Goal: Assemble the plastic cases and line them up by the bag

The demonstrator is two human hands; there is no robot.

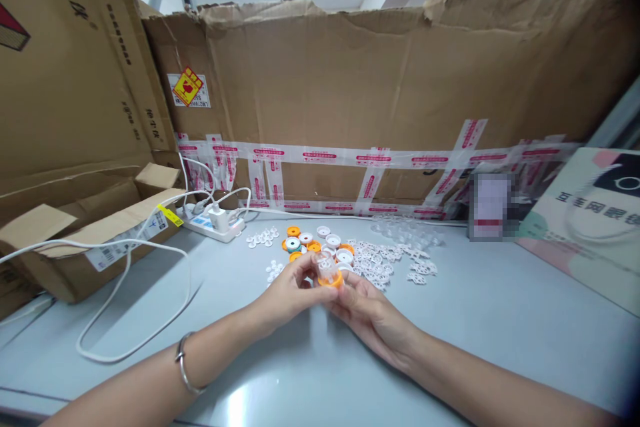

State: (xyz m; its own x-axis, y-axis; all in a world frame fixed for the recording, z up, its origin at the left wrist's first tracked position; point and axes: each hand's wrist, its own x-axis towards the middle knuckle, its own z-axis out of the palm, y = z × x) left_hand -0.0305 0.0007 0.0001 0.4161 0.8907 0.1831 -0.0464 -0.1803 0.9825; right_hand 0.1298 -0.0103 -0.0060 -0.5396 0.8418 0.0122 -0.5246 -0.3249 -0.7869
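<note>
Grey counter (465, 340); open carton (107, 230), frame left, bottom hidden from us. Our left hand (285, 290) and right hand (373, 317) both grip clear-and-orange piece (329, 272), below frame centre, near loose white parts (375, 265).

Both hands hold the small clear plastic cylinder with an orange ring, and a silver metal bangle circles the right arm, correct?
Only the side is wrong: the head view shows the silver metal bangle on the left arm. The left hand and right hand do hold the clear plastic cylinder.
</note>
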